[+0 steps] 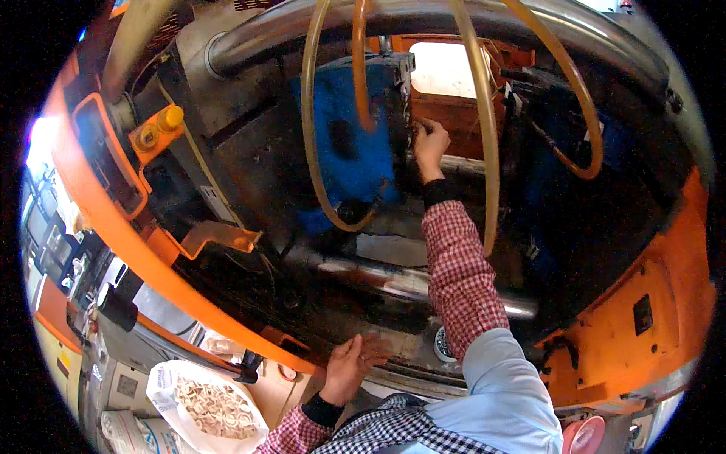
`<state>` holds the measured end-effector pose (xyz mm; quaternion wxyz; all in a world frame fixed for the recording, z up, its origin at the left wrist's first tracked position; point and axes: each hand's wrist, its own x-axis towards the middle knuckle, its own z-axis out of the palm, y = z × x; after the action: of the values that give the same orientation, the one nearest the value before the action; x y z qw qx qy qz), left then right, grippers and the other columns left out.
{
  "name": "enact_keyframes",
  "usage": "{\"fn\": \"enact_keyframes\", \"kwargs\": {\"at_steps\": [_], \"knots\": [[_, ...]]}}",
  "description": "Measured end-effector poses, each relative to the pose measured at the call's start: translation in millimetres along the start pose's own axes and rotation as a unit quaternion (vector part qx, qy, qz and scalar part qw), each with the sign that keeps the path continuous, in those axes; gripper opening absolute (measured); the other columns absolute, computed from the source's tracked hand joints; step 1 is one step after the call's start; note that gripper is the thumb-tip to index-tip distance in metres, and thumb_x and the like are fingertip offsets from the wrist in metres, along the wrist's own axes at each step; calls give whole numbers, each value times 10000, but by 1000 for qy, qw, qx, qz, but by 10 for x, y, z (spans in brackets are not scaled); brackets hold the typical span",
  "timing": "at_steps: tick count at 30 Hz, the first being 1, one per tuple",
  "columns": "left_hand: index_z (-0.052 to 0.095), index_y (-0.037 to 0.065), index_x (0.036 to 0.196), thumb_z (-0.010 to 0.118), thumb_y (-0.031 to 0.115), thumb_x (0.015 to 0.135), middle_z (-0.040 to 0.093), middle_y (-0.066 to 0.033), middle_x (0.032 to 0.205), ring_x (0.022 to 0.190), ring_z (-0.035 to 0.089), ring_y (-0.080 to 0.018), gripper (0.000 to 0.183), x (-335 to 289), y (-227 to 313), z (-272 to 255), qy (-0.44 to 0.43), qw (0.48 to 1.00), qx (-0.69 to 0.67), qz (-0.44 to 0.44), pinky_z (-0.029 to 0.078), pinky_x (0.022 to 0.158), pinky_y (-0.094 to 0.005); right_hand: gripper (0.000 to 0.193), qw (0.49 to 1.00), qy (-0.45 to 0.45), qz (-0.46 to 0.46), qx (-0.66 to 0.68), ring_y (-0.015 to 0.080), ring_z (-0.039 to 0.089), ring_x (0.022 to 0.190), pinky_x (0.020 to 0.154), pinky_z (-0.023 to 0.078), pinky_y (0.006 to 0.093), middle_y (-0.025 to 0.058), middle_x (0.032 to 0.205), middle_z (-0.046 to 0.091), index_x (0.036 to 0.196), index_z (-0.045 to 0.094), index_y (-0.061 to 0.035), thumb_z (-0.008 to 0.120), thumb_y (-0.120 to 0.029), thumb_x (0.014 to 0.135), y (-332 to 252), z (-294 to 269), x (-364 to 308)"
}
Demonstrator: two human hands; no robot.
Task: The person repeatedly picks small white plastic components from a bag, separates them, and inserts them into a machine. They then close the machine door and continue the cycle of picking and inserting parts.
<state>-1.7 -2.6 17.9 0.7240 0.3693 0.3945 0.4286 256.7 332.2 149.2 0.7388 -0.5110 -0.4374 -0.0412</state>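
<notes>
A blue block (378, 165) is standing lengthwise upright, facing the curled right hand (431, 144), grip unclear; the left hand (349, 369) is hanging open.

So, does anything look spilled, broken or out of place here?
Nothing clearly stands out: the pale parts sit inside their white bag, and some hoses hang in loops by the blue block. Deep shadow could hide small damage.

Head view: left fisheye of a head-worn pair, picture upright. Looks down and forward into the orange-framed machine (374, 163) at close range; left hand (350, 371) low and nearer the lens, right hand (432, 145) farther off. Straight edges bow toward the rim.
</notes>
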Motion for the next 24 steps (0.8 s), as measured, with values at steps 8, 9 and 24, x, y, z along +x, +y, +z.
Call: {"fn": "enact_keyframes", "kwargs": {"at_steps": [8, 9, 24], "knots": [[477, -34, 1164, 375, 357, 964, 601, -163, 1070, 904, 615, -259, 451, -48, 4, -101, 9, 1000, 2, -16, 513, 788, -368, 315, 990, 23, -21, -136, 324, 633, 794, 738, 478, 386, 175, 850, 661, 1065, 626, -44, 669, -142, 768, 318, 418, 214], [472, -36, 1168, 373, 359, 964, 601, -163, 1068, 906, 614, -257, 455, -42, 1, -94, 11, 1000, 7, -19, 514, 785, -366, 330, 989, 25, -22, -147, 326, 632, 795, 739, 478, 390, 176, 849, 660, 1079, 618, -46, 669, -147, 770, 365, 424, 240], [436, -60, 1176, 356, 245, 982, 606, -175, 985, 893, 616, -256, 370, -31, 16, -135, 65, 977, 203, 16, 496, 831, -342, 590, 956, -187, -62, -218, 340, 580, 1003, 834, 458, 381, 216, 1107, 583, 1302, 369, 52, 507, -4, 731, -33, 278, 1]]}}
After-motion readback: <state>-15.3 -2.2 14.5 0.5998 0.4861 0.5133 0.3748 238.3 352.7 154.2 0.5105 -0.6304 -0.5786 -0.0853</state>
